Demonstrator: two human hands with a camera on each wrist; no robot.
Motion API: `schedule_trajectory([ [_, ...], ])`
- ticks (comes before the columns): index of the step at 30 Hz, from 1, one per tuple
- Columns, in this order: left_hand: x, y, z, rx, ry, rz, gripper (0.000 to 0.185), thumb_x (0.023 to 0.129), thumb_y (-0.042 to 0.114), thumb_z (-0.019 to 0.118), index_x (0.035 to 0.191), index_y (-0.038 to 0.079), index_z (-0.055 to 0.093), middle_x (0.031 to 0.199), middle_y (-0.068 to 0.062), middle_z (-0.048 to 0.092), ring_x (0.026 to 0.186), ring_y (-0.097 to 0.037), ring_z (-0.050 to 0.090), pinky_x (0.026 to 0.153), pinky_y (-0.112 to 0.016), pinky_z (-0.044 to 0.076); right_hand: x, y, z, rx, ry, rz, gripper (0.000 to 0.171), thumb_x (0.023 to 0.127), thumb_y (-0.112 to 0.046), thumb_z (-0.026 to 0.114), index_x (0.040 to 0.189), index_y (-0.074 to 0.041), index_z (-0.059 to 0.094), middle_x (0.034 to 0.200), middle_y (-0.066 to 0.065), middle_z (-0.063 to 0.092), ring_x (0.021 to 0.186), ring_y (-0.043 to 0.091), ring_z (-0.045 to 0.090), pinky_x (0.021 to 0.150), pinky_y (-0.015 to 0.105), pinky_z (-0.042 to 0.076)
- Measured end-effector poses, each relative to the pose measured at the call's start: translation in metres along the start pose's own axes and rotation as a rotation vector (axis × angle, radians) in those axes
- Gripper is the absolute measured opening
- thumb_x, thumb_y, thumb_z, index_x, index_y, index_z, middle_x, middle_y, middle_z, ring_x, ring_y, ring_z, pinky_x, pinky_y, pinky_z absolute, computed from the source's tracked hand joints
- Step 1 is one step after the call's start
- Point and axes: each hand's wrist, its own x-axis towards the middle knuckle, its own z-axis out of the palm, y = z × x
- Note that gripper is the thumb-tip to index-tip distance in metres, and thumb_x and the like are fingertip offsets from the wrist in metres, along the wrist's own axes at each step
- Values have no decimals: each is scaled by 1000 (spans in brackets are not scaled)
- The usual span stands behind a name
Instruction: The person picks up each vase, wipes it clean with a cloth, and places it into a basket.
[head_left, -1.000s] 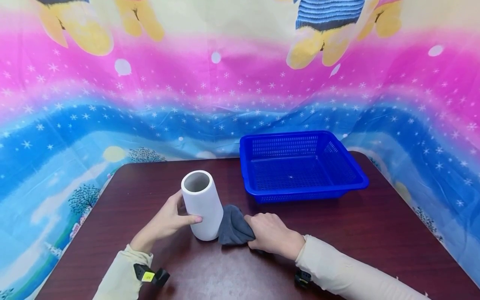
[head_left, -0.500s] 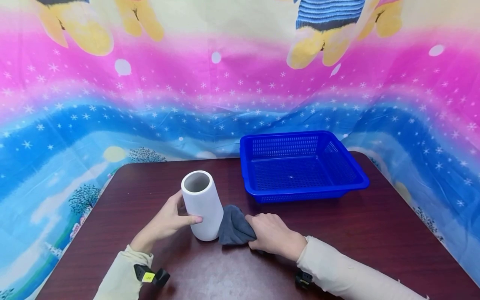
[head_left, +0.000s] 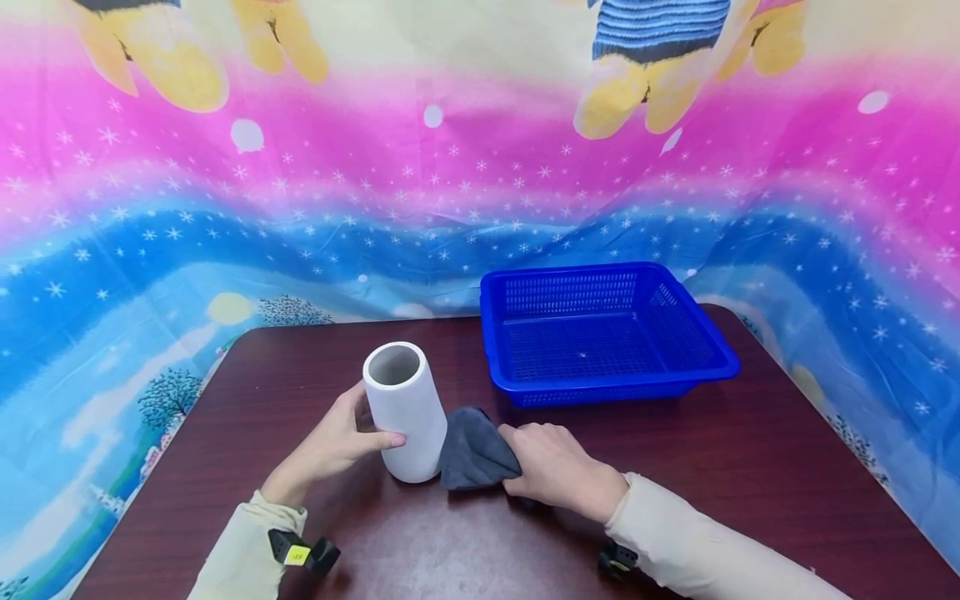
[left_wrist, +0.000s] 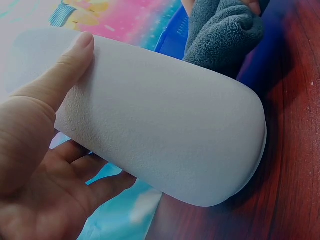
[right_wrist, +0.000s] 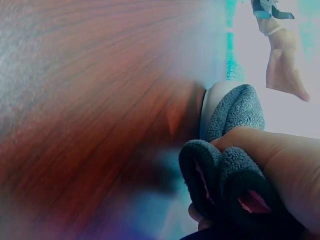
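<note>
- Head view: white cylinder vase point(head_left: 403, 410) stands upright on the dark red counter point(head_left: 750, 467), left of centre, its open mouth facing up.
- The left hand point(head_left: 339, 442) grips the vase low on its left side, thumb across the front, fingers wrapped behind.
- The right hand point(head_left: 555, 465) clutches a bunched grey cloth point(head_left: 474, 450) and holds it against the vase's lower right side, down by the counter.
- A blue mesh basket point(head_left: 712, 337) sits on the counter behind the right hand, near but apart from the vase.
- A bright printed sheet point(head_left: 450, 167) hangs behind the counter; both arms wear pale sleeves with a small dark device at each wrist.
- Left wrist view: the left hand point(left_wrist: 45, 165) curls round the vase point(left_wrist: 170, 145), thumb laid along its matte surface, fingers beneath; the grey cloth point(left_wrist: 225, 35) touches the vase on the far side, with the blue basket point(left_wrist: 172, 42) showing behind it.
- Right wrist view: the right hand point(right_wrist: 280, 170) pinches folds of the cloth point(right_wrist: 235, 130) between curled fingers; the cloth presses against the vase's rounded base point(right_wrist: 210, 107), which rests on the wood-grain counter point(right_wrist: 90, 100). The left hand point(right_wrist: 284, 67) is visible beyond.
</note>
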Motion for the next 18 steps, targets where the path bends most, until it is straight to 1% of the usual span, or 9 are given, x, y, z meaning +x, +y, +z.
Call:
schedule_trajectory([
  [4, 0, -1, 0, 10, 3, 7, 74, 82, 10, 83, 145, 10, 45, 133, -15, 61, 107, -13, 69, 89, -31, 58, -1, 2, -3, 1, 12, -1, 36, 66, -28, 84, 82, -18, 54, 63, -9, 50, 54, 9, 45, 45, 28, 34],
  [9, 0, 0, 0, 0, 1, 3, 74, 82, 9, 83, 145, 9, 44, 132, -16, 62, 106, -13, 69, 88, -31, 58, -2, 3, -7, 22, 21, 1, 36, 67, -29, 84, 82, -20, 53, 62, -11, 46, 54, 8, 42, 46, 26, 32],
  [18, 0, 0, 0, 4, -1, 4, 74, 82, 10, 83, 145, 10, 44, 132, -16, 62, 105, -13, 69, 87, -32, 58, -3, 1, -17, 44, 42, -2, 34, 69, -29, 83, 85, -21, 54, 64, -12, 47, 54, 6, 43, 45, 25, 33],
])
